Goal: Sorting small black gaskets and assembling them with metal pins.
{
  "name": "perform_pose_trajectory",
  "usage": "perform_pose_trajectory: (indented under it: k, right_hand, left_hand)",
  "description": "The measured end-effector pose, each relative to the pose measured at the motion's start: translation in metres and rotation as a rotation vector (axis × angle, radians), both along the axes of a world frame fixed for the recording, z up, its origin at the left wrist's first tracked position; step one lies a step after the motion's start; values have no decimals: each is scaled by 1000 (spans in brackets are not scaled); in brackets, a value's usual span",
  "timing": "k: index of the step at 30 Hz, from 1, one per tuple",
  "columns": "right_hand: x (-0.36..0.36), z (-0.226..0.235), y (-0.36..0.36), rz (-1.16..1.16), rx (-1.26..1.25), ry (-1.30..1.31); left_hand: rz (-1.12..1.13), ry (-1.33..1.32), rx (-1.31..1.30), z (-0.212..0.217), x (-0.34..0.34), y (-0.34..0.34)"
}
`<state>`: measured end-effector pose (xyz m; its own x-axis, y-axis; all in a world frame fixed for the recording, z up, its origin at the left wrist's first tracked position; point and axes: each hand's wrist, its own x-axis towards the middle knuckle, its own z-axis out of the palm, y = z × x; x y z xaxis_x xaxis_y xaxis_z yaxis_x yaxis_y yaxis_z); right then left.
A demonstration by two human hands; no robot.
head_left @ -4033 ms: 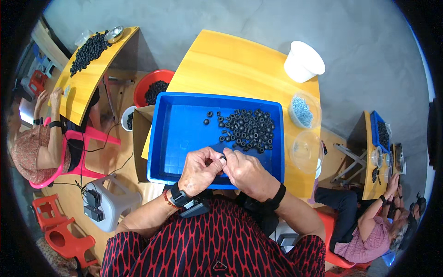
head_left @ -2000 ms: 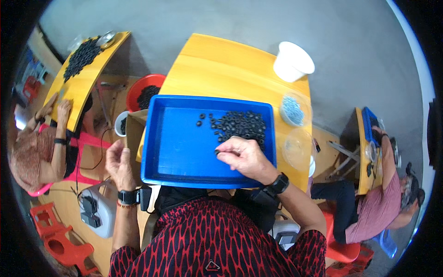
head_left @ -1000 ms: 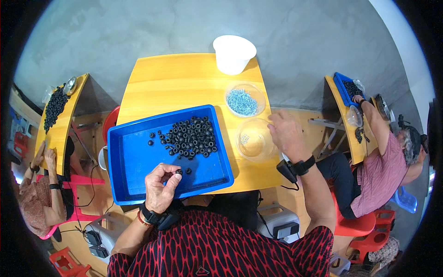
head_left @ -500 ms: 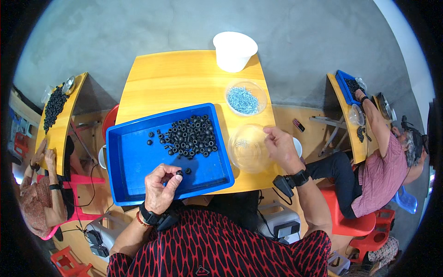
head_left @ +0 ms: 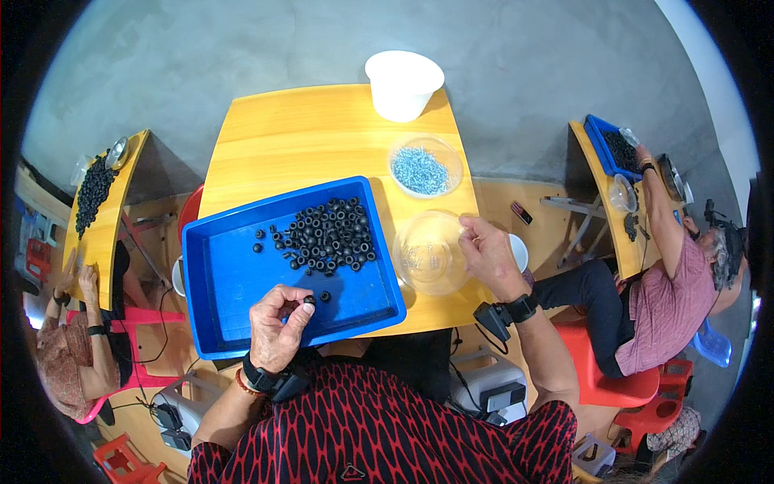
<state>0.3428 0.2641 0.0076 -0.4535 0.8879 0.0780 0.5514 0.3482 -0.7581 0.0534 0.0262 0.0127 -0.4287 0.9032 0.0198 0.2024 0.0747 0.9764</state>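
My left hand (head_left: 278, 323) is over the near side of a blue tray (head_left: 230, 327), pinching a small black round cap-like part (head_left: 309, 299) between thumb and fingers. Beside it in the tray lies another black part (head_left: 325, 296). Many more such black parts (head_left: 330, 234) are heaped toward the tray's far right. My right hand (head_left: 489, 254) is closed at the right rim of a shallow clear plastic bowl (head_left: 443, 284), thumb and fingers pinching the edge. A few tiny silvery pieces (head_left: 414, 258) lie scattered in that bowl.
Beyond it stands a clear bowl of small light-blue pieces (head_left: 419, 171), then a white tub (head_left: 403, 85) at the yellow table's (head_left: 298, 121) far edge. Co-workers sit at tables on the left (head_left: 97, 242) and right (head_left: 621, 234). A white container (head_left: 518, 254) shows past the right table edge.
The silvery pieces have spread out toward the left in the clear bowl. My hands keep nearly the same places. The right co-worker's hand has moved to a clear container at the tray's far end.
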Motion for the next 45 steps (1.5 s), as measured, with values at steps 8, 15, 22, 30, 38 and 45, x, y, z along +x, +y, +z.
perform_pose_trajectory:
  k: [8, 15, 22, 30, 38, 45]
  right_hand:
    - [-14, 45, -16, 74, 438, -225]
    - [-39, 22, -2, 478, 389, -448]
    - [-49, 0, 7, 605, 441, -364]
    - [-54, 8, 5, 496, 372, -354]
    - [-62, 47, -32, 407, -151, 117]
    - [-105, 59, -69, 541, -491, 292]
  left_hand:
    - [10, -39, -31, 2, 0, 1]
    - [14, -35, -25, 0, 0, 1]
    - [5, -27, -17, 2, 0, 1]
    - [0, -73, 6, 1, -2, 0]
    - [24, -196, -22, -4, -5, -2]
    - [8, -306, 87, -7, -9, -1]
